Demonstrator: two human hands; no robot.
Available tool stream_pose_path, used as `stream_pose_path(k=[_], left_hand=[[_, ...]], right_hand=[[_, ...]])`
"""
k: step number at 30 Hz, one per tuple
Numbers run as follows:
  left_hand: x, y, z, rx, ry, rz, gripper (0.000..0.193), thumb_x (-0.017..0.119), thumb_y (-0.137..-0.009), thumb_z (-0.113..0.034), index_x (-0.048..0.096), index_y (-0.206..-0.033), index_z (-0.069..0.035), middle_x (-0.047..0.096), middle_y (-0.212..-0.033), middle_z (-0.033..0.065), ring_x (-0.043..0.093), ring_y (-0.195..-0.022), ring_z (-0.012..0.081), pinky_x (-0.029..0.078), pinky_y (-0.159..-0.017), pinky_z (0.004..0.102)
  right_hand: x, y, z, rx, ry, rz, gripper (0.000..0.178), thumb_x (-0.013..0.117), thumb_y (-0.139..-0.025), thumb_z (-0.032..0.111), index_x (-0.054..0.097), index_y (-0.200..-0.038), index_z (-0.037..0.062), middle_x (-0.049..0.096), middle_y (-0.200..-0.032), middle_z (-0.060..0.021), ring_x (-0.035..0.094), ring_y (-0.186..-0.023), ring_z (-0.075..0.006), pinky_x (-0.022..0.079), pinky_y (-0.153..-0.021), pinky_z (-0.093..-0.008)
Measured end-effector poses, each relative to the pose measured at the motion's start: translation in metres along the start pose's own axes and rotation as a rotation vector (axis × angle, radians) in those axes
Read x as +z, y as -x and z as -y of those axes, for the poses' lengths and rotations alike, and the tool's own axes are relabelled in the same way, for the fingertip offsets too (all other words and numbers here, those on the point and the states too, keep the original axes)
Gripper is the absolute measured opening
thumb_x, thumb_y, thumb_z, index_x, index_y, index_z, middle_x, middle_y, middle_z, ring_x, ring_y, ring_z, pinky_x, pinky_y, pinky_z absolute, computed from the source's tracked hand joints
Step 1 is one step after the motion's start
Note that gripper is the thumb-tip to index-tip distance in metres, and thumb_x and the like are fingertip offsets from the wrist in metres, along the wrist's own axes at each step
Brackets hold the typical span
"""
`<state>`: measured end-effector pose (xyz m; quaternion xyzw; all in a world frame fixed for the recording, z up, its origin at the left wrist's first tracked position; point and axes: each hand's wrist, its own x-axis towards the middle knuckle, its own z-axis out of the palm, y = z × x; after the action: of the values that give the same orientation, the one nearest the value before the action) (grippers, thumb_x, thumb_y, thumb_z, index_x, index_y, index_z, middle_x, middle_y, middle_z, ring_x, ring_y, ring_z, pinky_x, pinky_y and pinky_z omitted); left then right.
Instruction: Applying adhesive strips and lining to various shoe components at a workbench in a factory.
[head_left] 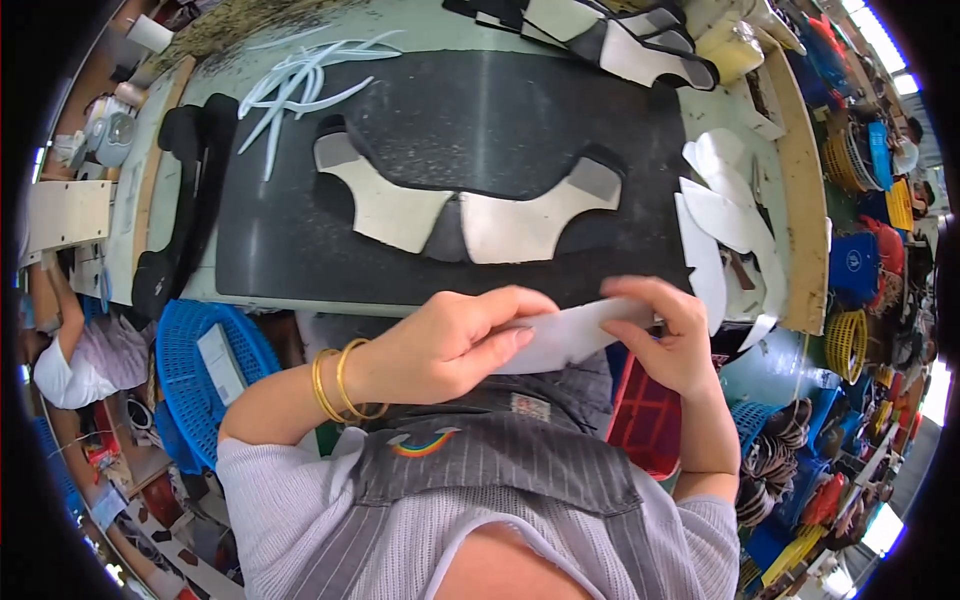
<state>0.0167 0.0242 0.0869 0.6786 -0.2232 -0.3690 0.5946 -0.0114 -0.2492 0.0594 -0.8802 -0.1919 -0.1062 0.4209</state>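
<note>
Between my two hands, in front of the table's near edge, is a thin white curved sheet piece [568,340]. My left hand [462,338] pinches its left end between thumb and fingers. The other end is gripped by my right hand [668,328], with the thumb on the near face. Just beyond, a flat cream, grey and black cut piece [510,222], shaped like a shoe upper, lies spread on the dark mat [420,105]. My hands do not touch it.
Pale blue strips [305,85] lie in a heap at the far left, near black padded pieces [185,190]. More cream-and-black pieces [625,50] are stacked at the back. White cut sheets [715,205] rest on the right. A blue basket [175,345] and a red crate [645,425] flank me.
</note>
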Motion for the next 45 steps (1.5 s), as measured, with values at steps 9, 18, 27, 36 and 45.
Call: stream_pose_path(k=[9, 18, 27, 36, 45], left_hand=[[-0.055, 0.014, 0.097, 0.338, -0.019, -0.578, 0.059, 0.035, -0.104, -0.047, 0.046, -0.136, 0.001, 0.056, -0.132, 0.0141, 0.058, -0.11, 0.0257, 0.043, -0.101, 0.0373], [-0.062, 0.02, 0.093, 0.204, 0.097, -0.714, 0.032, 0.069, -0.088, -0.001, 0.06, -0.118, -0.001, 0.064, -0.107, 0.0031, 0.062, -0.094, 0.0096, 0.052, -0.083, 0.0243], [-0.066, 0.02, 0.08, 0.123, -0.363, -0.663, 0.023, 0.07, -0.084, -0.004, 0.068, -0.107, -0.009, 0.06, -0.092, 0.0051, 0.058, -0.07, 0.0135, 0.049, -0.064, 0.0298], [-0.052, 0.006, 0.062, 0.039, -1.139, -0.613, 0.031, 0.074, -0.076, -0.01, 0.068, -0.107, -0.011, 0.059, -0.103, 0.0068, 0.055, -0.108, 0.0287, 0.049, -0.085, 0.036], [-0.075, -0.008, 0.057, 0.395, -1.08, -0.293, 0.069, 0.08, -0.07, -0.025, 0.055, -0.131, -0.005, 0.056, -0.132, 0.0136, 0.056, -0.115, 0.0323, 0.045, -0.098, 0.0414]], right_hand=[[0.08, -0.068, 0.002, 0.482, -0.747, 0.02, 0.023, 0.07, -0.091, 0.013, 0.064, -0.108, -0.0011, 0.067, -0.095, -0.0026, 0.06, -0.088, -0.0069, 0.048, -0.077, -0.0226], [0.106, -0.067, -0.004, 0.417, -0.557, 0.151, 0.032, 0.069, -0.089, 0.008, 0.062, -0.12, 0.0, 0.066, -0.098, -0.0039, 0.06, -0.089, -0.0088, 0.048, -0.082, -0.023], [0.101, -0.069, -0.006, 0.416, -0.505, 0.199, 0.028, 0.068, -0.089, 0.008, 0.062, -0.115, 0.0016, 0.065, -0.094, -0.0024, 0.059, -0.088, -0.0063, 0.048, -0.079, -0.0231], [0.106, -0.054, -0.003, 0.014, 0.046, 0.082, 0.024, 0.067, -0.086, 0.005, 0.065, -0.11, 0.0021, 0.055, -0.102, -0.0138, 0.061, -0.074, -0.0265, 0.052, -0.062, -0.0358], [0.098, -0.06, 0.001, -0.285, 0.111, 0.217, 0.055, 0.074, -0.079, 0.013, 0.053, -0.127, -0.0034, 0.057, -0.127, -0.0211, 0.056, -0.115, -0.0387, 0.048, -0.095, -0.0439]])
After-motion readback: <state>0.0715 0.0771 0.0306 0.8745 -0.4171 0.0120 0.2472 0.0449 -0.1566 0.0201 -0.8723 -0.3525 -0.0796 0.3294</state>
